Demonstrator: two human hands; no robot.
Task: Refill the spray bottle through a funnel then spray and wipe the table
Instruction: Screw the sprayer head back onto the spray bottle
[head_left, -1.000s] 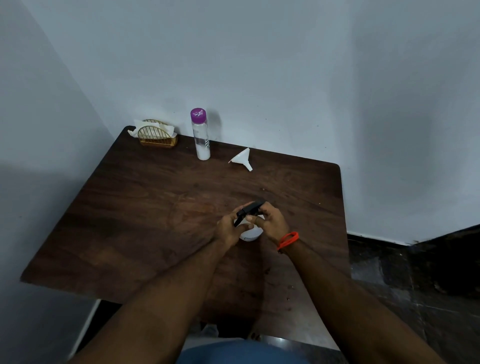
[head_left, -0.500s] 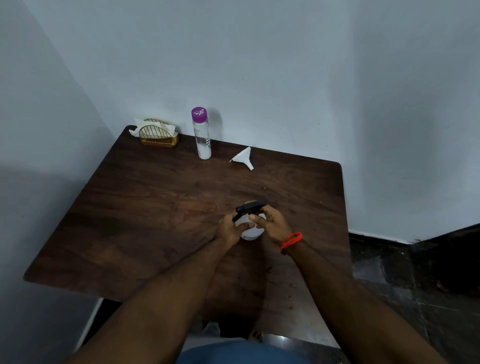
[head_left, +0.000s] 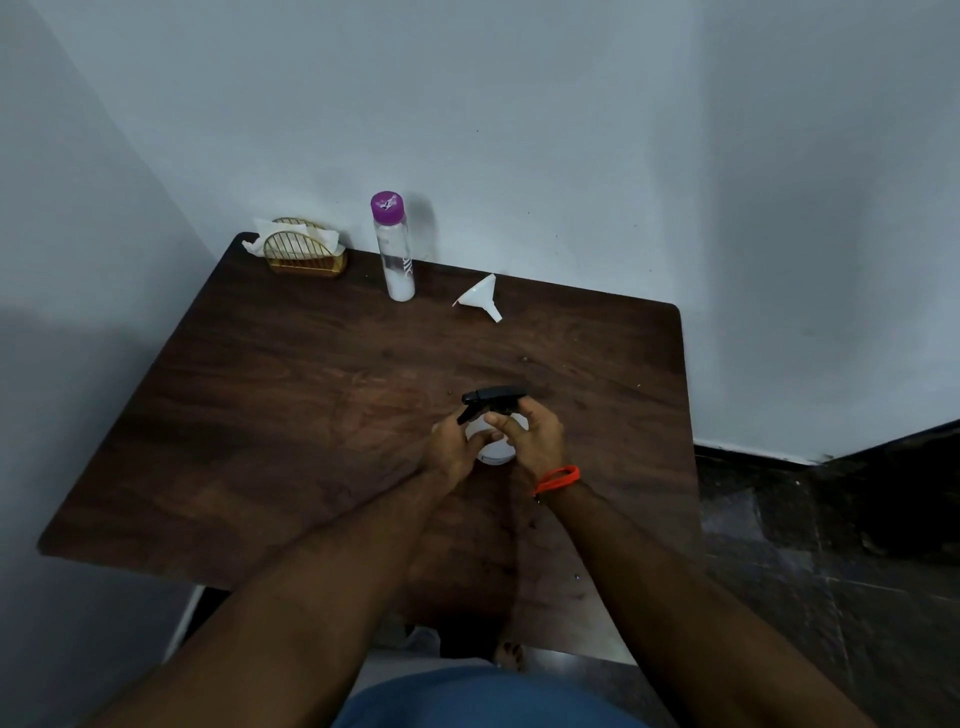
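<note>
A white spray bottle (head_left: 496, 451) with a black trigger head (head_left: 491, 399) stands on the dark wooden table (head_left: 291, 395), right of centre. My left hand (head_left: 453, 447) wraps the bottle's left side. My right hand (head_left: 530, 434), with an orange band at the wrist, grips the neck just under the black head. The head points left and sits level on the bottle. A white funnel (head_left: 480, 297) lies on its side near the far edge. A clear bottle with a purple cap (head_left: 395, 248) stands left of the funnel, partly filled with white liquid.
A gold wire holder with white napkins (head_left: 304, 248) sits in the table's far left corner. Pale walls close the table in at the back and the left. Dark tiled floor (head_left: 831, 545) lies to the right.
The black spray head has turned between my hands, from pointing down-left and tilted to lying level and pointing left. Both hands stayed on the bottle.
</note>
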